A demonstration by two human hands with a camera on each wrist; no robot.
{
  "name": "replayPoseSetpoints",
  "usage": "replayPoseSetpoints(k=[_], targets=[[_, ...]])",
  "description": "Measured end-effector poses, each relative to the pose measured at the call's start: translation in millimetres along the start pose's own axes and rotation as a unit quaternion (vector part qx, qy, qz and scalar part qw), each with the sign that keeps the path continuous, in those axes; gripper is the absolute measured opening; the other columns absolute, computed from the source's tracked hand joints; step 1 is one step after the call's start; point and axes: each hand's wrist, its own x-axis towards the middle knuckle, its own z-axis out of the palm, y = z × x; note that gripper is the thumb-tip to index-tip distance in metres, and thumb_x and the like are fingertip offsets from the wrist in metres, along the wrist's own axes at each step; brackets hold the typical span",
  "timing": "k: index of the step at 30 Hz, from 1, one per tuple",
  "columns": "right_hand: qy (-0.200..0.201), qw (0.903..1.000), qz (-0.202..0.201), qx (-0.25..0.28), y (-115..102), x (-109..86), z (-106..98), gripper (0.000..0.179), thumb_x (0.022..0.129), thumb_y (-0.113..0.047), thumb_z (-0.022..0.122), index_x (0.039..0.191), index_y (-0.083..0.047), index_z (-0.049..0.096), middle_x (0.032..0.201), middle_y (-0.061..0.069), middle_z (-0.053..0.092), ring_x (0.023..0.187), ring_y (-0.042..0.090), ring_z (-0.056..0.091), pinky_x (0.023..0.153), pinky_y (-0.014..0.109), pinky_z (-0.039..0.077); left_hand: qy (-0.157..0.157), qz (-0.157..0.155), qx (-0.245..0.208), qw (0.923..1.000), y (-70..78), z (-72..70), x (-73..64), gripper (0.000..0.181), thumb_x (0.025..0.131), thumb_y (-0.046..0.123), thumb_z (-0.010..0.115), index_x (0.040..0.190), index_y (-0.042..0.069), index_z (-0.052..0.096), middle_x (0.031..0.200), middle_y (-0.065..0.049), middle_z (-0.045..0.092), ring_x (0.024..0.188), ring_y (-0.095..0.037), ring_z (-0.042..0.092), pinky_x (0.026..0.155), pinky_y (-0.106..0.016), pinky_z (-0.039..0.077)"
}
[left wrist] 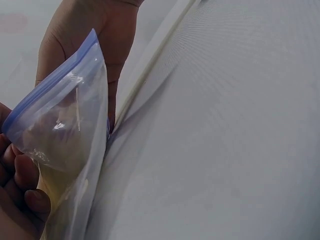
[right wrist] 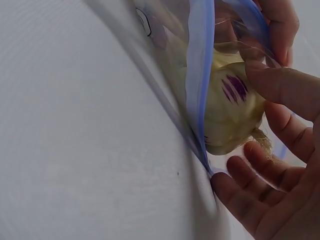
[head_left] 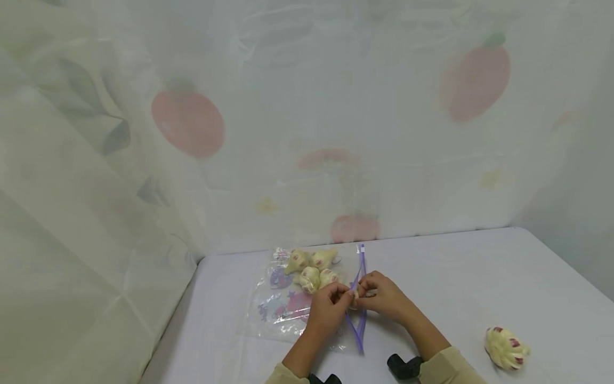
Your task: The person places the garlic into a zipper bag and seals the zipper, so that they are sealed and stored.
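A clear zip bag with a purple zip edge lies on the table, its mouth parted on the right side. Several cream garlic bulbs with purple marks are inside it. My left hand grips the bag's rim, and the left wrist view shows its curled fingers beside the blue-purple zip strip. With thumb and fingers, my right hand holds another garlic bulb in the mouth of the bag, the root end towards the palm. In the head view the hands mostly hide that bulb.
One more garlic bulb lies on the white table at the right. A pale curtain with fruit prints hangs behind the table, and another curtain closes the left side. Black wrist mounts sit at both cuffs.
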Motion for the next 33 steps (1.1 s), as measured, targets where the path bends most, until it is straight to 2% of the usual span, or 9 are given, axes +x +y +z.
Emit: replayPoseSetpoints(k=[5,12,17,19,21,24,29,33], targets=[[-0.002,1.0000,-0.001,-0.005,-0.9,-0.9,-0.9,0.027,0.075,-0.027,0.085,0.079,-0.012,0.062,0.089,0.002,0.057,0.085,0.015,0.056,0.069,0.024,0.049,0.002,-0.011,0.007,0.9999,8.6,0.6,-1.6,0.007,0.090,0.007,0.067,0.085,0.004,0.070,0.071,-0.014,0.067,0.058,0.000,0.049,0.053,-0.014,0.040],[-0.010,0.9999,-0.008,0.002,-2.8,-1.4,-2.5,0.025,0.076,-0.025,0.083,0.083,-0.011,0.065,0.088,0.000,0.061,0.081,0.012,0.055,0.069,0.023,0.047,0.000,-0.001,-0.012,0.9999,33.4,-4.6,-7.2,0.008,0.089,0.002,0.065,0.083,-0.001,0.069,0.070,-0.017,0.066,0.059,-0.001,0.052,0.055,-0.015,0.043],[-0.024,0.9992,-0.003,0.032,-5.8,-3.0,-3.3,0.025,0.078,-0.027,0.082,0.088,-0.010,0.067,0.092,0.002,0.065,0.084,0.013,0.059,0.072,0.024,0.049,-0.010,0.002,-0.038,0.9992,32.1,-5.3,-7.5,0.009,0.090,0.002,0.063,0.084,-0.002,0.068,0.074,-0.020,0.070,0.064,-0.022,0.065,0.059,-0.018,0.049],[-0.030,0.9988,-0.004,0.040,-6.1,-3.3,-3.4,0.025,0.079,-0.026,0.082,0.089,-0.009,0.067,0.093,0.003,0.066,0.085,0.014,0.060,0.073,0.025,0.049,-0.012,-0.002,-0.041,0.9991,31.3,-5.1,-7.3,0.009,0.091,0.001,0.063,0.085,-0.003,0.068,0.075,-0.020,0.070,0.068,-0.031,0.067,0.060,-0.018,0.051],[-0.033,0.9984,-0.008,0.044,-5.7,-3.2,-3.3,0.024,0.080,-0.025,0.081,0.090,-0.008,0.067,0.094,0.004,0.066,0.085,0.015,0.061,0.073,0.025,0.049,-0.011,-0.004,-0.037,0.9992,31.6,-5.0,-7.1,0.009,0.091,0.001,0.063,0.086,-0.004,0.068,0.075,-0.020,0.070,0.070,-0.035,0.068,0.060,-0.017,0.051],[-0.037,0.9980,-0.018,0.047,-4.4,-2.6,-2.8,0.022,0.080,-0.024,0.080,0.090,-0.009,0.068,0.095,0.004,0.065,0.086,0.015,0.061,0.074,0.025,0.049,-0.006,-0.007,-0.035,0.9993,25.0,-2.6,-4.8,0.008,0.091,0.000,0.064,0.086,-0.005,0.068,0.075,-0.021,0.070,0.068,-0.030,0.068,0.060,-0.017,0.050],[-0.052,0.9969,-0.024,0.054,-0.1,-1.8,-2.4,0.019,0.082,-0.023,0.078,0.091,-0.011,0.068,0.098,0.004,0.064,0.089,0.013,0.061,0.077,0.027,0.048,0.013,-0.012,-0.013,0.9997,4.4,3.2,0.1,0.006,0.090,0.005,0.067,0.085,0.002,0.070,0.073,-0.015,0.069,0.060,-0.005,0.058,0.056,-0.015,0.045],[-0.073,0.9944,-0.022,0.073,2.2,-2.0,-4.0,0.019,0.084,-0.020,0.076,0.096,-0.008,0.067,0.103,0.007,0.063,0.092,0.015,0.060,0.078,0.027,0.048,0.023,-0.001,-0.002,0.9997,-3.4,4.0,1.1,0.006,0.089,0.011,0.071,0.084,0.009,0.071,0.072,-0.005,0.066,0.060,-0.001,0.053,0.055,-0.015,0.044]])
